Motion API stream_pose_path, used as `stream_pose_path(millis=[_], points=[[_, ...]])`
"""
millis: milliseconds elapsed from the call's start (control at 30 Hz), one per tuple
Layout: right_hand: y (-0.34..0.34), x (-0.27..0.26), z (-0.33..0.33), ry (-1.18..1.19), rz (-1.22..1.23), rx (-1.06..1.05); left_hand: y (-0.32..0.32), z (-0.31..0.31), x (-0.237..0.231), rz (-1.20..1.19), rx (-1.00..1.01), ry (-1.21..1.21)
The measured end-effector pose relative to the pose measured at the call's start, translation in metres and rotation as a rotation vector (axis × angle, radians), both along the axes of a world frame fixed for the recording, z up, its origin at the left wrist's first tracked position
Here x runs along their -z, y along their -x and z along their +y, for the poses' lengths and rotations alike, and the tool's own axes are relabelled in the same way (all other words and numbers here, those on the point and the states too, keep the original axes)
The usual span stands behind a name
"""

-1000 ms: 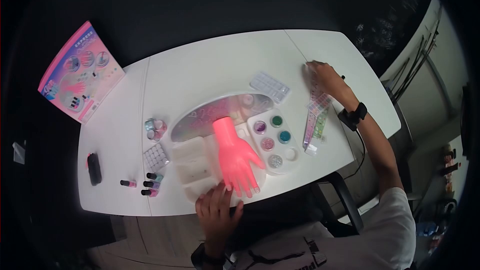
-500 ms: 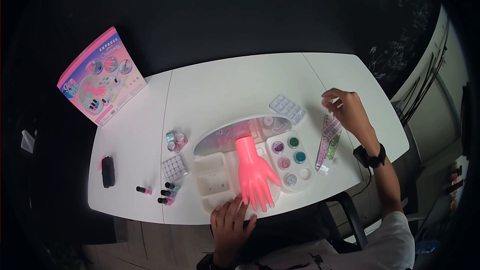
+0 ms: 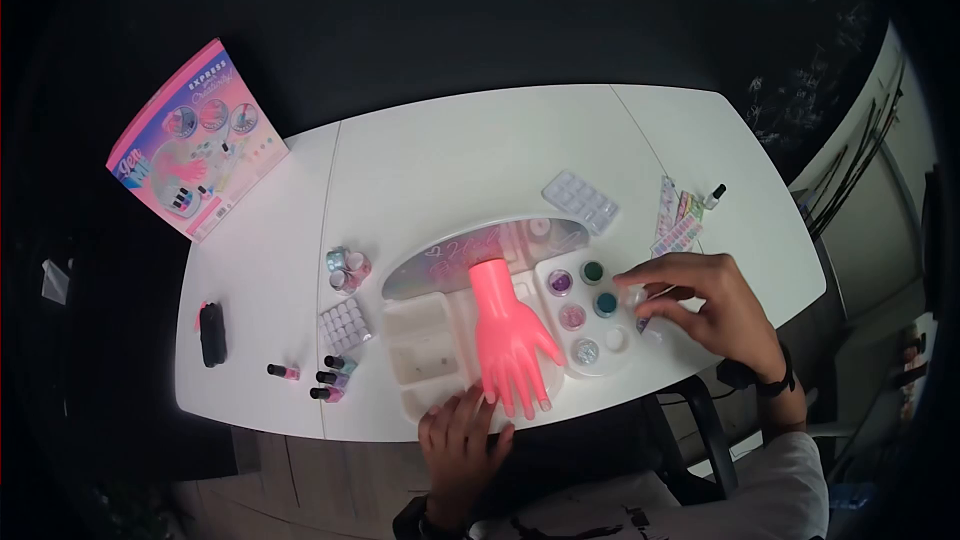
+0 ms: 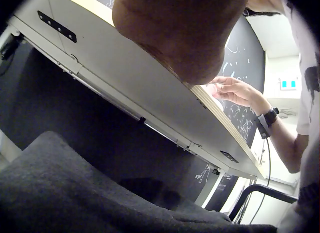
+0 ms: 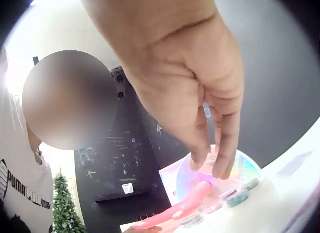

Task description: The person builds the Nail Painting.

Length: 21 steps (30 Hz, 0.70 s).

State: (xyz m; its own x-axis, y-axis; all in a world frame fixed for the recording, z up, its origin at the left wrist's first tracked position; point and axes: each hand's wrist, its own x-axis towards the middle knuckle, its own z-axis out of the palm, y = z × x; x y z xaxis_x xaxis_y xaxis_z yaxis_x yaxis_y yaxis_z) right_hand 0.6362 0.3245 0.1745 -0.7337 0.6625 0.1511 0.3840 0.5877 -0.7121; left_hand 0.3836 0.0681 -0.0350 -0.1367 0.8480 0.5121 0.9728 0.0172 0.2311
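My right hand [image 3: 715, 310] pinches a small clear, round object [image 3: 634, 296] between thumb and fingers, just right of the white pot holder [image 3: 598, 365]. Purple, green, teal [image 3: 605, 304], pink and silvery pots sit in that holder, beside one unfilled round hollow. My left hand [image 3: 463, 445] rests with extended fingers on the front edge of the white tray [image 3: 408, 377], its fingertips by the pink model hand [image 3: 512, 340]. That model lies palm-side unclear, fingers toward the table's front edge. In the right wrist view, my right hand [image 5: 200, 92] hangs above the pots [image 5: 237, 199].
Sticker strips [image 3: 677, 235] and a black-capped bottle [image 3: 715, 196] lie at the right. Behind the holder is a clear compartment tray [image 3: 581, 202]. Small jars [image 3: 347, 269], a white-capped block [image 3: 345, 325], polish bottles [image 3: 333, 378], a black case [image 3: 213, 334] and a box [image 3: 197, 145] stand left.
My right hand has come from the table's far right, over the sticker strips, toward the pot holder, with the small clear object in its fingers. My left hand stays at the tray edge.
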Motion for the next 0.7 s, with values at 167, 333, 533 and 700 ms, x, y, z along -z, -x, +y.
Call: stream_pose_path(millis=[167, 333, 533, 700], points=[[-0.005, 0.007, -0.015, -0.036, -0.098, -0.062, 0.002, -0.003, 0.008, 0.023, 0.002, 0.015], [-0.01, 0.026, -0.02, -0.04, -0.113, -0.115, 0.002, -0.001, 0.008, 0.056, -0.04, -0.025], [-0.005, 0.038, -0.018, -0.064, -0.106, -0.056, 0.0, 0.0, 0.008, 0.059, -0.056, -0.045], [-0.005, 0.044, -0.013, 0.018, -0.128, -0.05, 0.0, -0.001, 0.002, 0.049, -0.056, -0.035]])
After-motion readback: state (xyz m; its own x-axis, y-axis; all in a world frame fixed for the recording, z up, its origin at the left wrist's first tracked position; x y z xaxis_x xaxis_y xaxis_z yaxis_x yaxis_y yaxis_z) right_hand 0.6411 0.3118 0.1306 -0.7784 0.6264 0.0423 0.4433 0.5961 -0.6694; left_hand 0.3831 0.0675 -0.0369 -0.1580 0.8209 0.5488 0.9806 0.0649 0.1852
